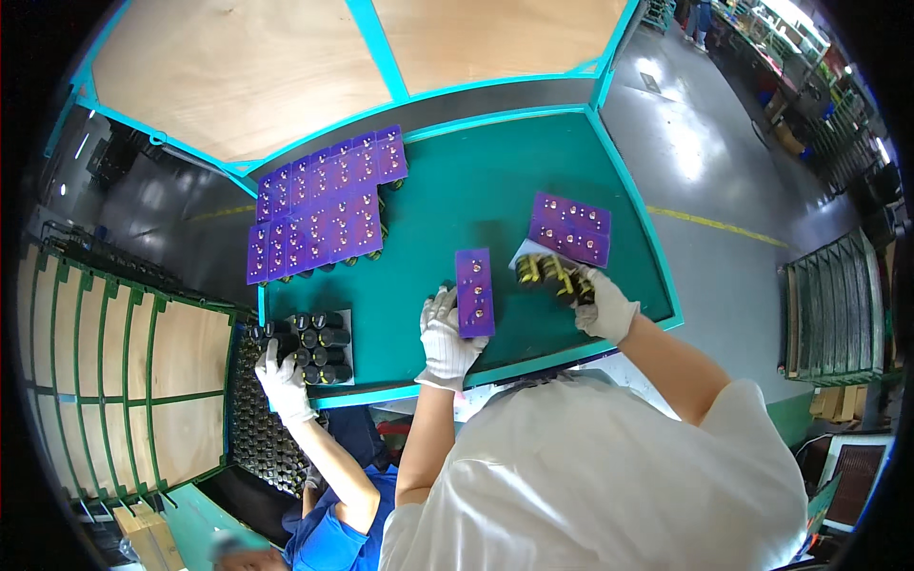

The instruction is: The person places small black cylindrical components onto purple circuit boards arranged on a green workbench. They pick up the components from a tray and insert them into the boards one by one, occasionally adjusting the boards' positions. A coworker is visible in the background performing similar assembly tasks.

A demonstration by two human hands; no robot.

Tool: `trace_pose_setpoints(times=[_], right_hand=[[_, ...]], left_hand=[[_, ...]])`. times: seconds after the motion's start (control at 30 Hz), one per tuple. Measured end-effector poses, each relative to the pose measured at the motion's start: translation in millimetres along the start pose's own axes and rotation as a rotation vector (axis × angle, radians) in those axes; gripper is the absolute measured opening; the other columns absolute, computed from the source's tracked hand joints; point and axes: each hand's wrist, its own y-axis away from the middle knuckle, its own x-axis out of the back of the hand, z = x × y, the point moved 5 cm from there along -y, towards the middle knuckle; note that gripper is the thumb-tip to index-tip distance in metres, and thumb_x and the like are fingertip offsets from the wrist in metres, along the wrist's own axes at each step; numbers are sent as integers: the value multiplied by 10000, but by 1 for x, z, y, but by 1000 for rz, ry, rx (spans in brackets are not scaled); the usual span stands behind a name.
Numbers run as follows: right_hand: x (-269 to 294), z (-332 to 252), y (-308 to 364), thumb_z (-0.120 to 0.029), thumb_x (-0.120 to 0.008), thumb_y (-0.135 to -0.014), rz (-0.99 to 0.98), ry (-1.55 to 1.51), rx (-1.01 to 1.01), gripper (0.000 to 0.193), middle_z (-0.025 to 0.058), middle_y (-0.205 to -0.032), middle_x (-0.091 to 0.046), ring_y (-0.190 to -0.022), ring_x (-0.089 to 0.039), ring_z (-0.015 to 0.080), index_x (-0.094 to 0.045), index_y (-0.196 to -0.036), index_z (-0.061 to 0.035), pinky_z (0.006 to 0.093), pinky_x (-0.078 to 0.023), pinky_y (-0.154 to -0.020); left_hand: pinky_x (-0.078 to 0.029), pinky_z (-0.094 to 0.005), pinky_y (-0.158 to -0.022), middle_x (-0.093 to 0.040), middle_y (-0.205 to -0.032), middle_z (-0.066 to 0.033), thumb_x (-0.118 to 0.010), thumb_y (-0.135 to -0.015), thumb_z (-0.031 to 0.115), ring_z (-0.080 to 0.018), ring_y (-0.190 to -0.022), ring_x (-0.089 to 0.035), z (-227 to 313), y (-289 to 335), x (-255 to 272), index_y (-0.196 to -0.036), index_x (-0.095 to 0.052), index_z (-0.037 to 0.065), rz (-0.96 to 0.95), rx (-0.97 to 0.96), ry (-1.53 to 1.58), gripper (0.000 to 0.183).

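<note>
My gloved left hand (446, 333) is closed on the lower end of a narrow purple circuit board (474, 285), which has a row of three metal contacts on its face. My gloved right hand (607, 306) grips a second board (545, 259), tilted so its white underside shows, with several black-and-yellow cylinders standing out from it; they are slightly blurred by motion. Just beyond it, more purple boards (571, 226) lie with contacts up. At the back left, rows of purple boards (328, 202) sit side by side, contacts up, with cylinders visible beneath their edges.
The green tabletop (495, 171) has a raised turquoise rim (640, 195). At the left front, a co-worker's gloved hand (283, 385) touches black cylinders (328, 338) grouped on a pale sheet. Many more cylinders (267, 433) stand below the table. A rack (833, 309) stands at right.
</note>
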Motion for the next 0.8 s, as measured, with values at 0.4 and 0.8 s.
trace_pose_setpoints(times=[0.4, 0.8], right_hand=[[-33, -12, -33, -148, -676, -785, -358, 905, 719, 453, 150, -1007, -604, -865, -610, 273, -517, -1176, 18, 380, -499, -798], [-70, 3, -104, -136, -473, -955, -110, 1365, 842, 392, 235, -1181, -613, -1052, -611, 371, -468, -1322, 1, 401, -501, -886]], left_hand=[[-356, -502, -1061, -639, -1175, -142, -719, -692, 285, -387, -1178, -547, -12, 9, 16, -1092, -688, 154, -26, 98, 130, 422], [-339, -532, -1068, -520, -1334, -209, -719, -708, 426, -394, -1268, -468, 10, 7, 3, -1250, -593, 124, -125, 48, -146, 633]])
